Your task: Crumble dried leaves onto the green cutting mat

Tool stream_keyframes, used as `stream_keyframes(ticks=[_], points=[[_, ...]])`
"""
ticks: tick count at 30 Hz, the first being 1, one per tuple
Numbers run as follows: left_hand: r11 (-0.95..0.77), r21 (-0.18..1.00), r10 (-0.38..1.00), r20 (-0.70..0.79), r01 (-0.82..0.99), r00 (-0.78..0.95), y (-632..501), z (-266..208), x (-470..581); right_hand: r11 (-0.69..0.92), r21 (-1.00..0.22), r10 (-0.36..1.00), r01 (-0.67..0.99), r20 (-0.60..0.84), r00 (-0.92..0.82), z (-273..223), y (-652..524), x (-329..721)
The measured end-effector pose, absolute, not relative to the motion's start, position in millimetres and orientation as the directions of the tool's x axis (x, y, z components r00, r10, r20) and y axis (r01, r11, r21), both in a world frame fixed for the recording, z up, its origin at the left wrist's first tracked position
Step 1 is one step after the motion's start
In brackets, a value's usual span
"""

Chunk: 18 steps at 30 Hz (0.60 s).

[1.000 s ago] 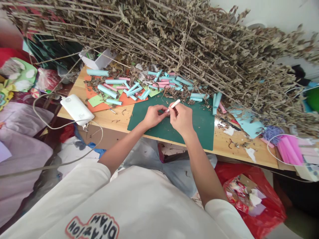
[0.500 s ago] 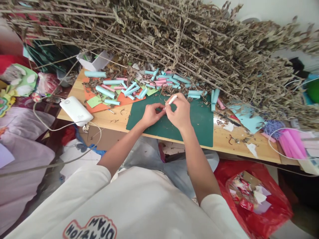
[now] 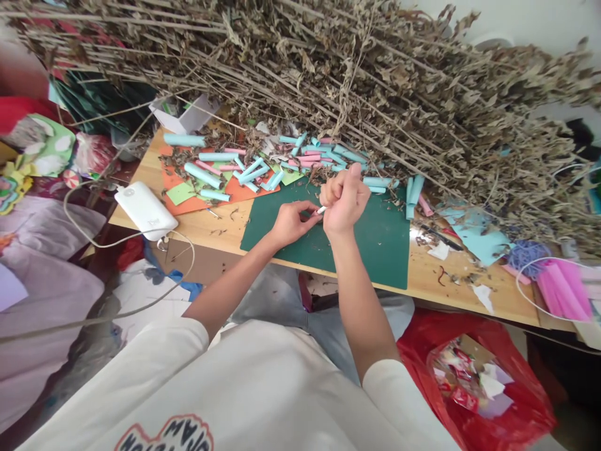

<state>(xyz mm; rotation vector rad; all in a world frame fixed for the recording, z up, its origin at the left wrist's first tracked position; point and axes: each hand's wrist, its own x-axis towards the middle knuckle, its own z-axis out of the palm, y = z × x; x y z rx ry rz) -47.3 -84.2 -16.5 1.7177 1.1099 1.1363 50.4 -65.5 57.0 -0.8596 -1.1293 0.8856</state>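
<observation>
Above the green cutting mat (image 3: 375,250), my right hand (image 3: 345,197) is closed in a fist around a slim white pen-like stick (image 3: 322,210). Only a short end of the stick shows, pointing down and left. My left hand (image 3: 295,222) meets that end with thumb and forefinger pinched together. Something small and pinkish seems to sit between those fingertips, too small to name. Behind both hands lie rolled blue paper tubes (image 3: 253,170) and thinner pink paper tubes (image 3: 310,158).
Dried leafy stalks (image 3: 300,69) are heaped across the back of the wooden table (image 3: 225,225). A white power bank (image 3: 146,210) with a cable lies at the left. Orange paper (image 3: 188,203) lies under some tubes. A red bag of scraps (image 3: 422,351) stands below right.
My right hand has turned over from a pen-like grip into a fist, thumb upward, and the stick's tip has swung toward my left fingertips. The left hand keeps its pinch. The view has shifted slightly.
</observation>
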Motion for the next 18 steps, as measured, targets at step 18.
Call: stream_keyframes(ticks=[18], points=[[-0.317, 0.891, 0.938, 0.243, 0.325, 0.248, -86.0, -14.3, -50.3, 0.269, -0.945, 0.959, -0.185, 0.245, 0.142, 56.7, -68.7, 52.3]])
